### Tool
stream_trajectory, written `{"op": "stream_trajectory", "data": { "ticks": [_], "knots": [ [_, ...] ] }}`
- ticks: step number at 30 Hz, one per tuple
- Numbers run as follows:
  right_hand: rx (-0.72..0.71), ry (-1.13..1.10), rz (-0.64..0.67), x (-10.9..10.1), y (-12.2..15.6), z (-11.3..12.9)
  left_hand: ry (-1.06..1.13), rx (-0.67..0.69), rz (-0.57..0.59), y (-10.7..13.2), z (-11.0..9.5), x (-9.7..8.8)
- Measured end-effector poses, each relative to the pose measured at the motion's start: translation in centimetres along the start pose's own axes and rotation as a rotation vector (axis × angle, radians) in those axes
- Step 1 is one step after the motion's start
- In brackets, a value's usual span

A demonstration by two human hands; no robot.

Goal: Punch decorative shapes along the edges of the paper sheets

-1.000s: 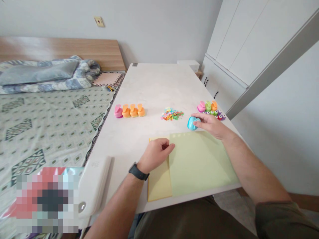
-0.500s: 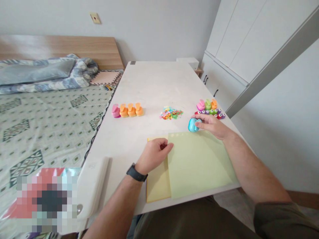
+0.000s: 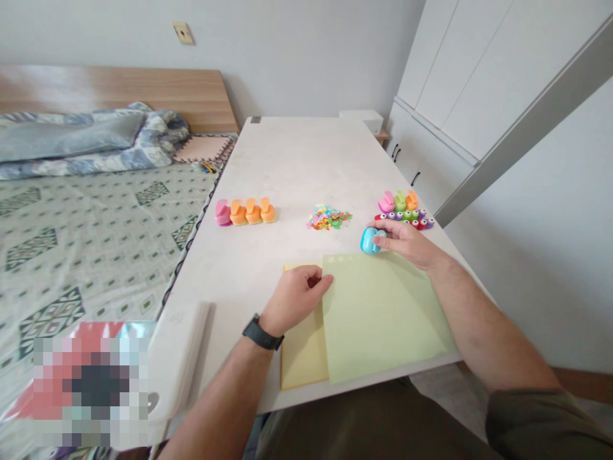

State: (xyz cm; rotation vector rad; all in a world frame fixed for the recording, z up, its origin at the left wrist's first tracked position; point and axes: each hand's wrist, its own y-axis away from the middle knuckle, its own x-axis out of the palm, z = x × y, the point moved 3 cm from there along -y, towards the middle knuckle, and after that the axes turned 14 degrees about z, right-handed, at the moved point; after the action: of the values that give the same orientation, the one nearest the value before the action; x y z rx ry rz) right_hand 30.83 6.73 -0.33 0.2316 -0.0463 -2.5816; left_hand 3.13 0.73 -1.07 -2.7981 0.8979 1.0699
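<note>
A light green sheet of paper [image 3: 383, 319] lies partly over a yellow sheet [image 3: 304, 354], with a few small punched holes along its top left edge. My left hand [image 3: 301, 291], with a dark watch on the wrist, is closed on the green sheet's left edge, thumb on top. At the sheet's top edge my right hand [image 3: 407, 241] grips a light blue craft punch [image 3: 370, 241], thumb on its lever. Whether paper sits in the punch's slot cannot be made out. Beyond the sheet lies a heap of colourful paper cutouts [image 3: 329, 218].
One pink and several orange punches [image 3: 251, 212] stand in a row at the left. More punches [image 3: 399, 202] and small purple, green and red ones [image 3: 416, 220] stand at the right. A long white device [image 3: 179, 358] lies on the table's [image 3: 297, 153] near left, beside the bed [image 3: 100, 243].
The blue punch and my right hand have shifted very slightly left. My left hand stays at the sheet's edge.
</note>
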Motion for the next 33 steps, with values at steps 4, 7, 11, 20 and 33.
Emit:
{"op": "stream_trajectory", "data": {
  "ticks": [4, 7, 11, 20, 33],
  "knots": [
    [0.014, 0.035, 0.023, 0.10, 0.13, 0.00, -0.002, 0.001, -0.003, 0.03, 0.03, -0.01],
    [0.033, 0.082, 0.050, 0.19, 0.28, 0.10, -0.003, 0.000, -0.009, 0.05, 0.01, -0.02],
    [0.059, 0.125, 0.091, 0.27, 0.45, 0.21, 0.009, 0.000, -0.013, 0.06, -0.09, -0.03],
    [0.070, 0.072, 0.178, 0.41, 0.72, 0.31, 0.015, 0.004, -0.015, 0.00, -0.17, -0.04],
    [0.080, 0.032, 0.167, 0.21, 0.60, -0.39, 0.017, 0.005, -0.014, 0.06, -0.36, -0.03]
  ]
}}
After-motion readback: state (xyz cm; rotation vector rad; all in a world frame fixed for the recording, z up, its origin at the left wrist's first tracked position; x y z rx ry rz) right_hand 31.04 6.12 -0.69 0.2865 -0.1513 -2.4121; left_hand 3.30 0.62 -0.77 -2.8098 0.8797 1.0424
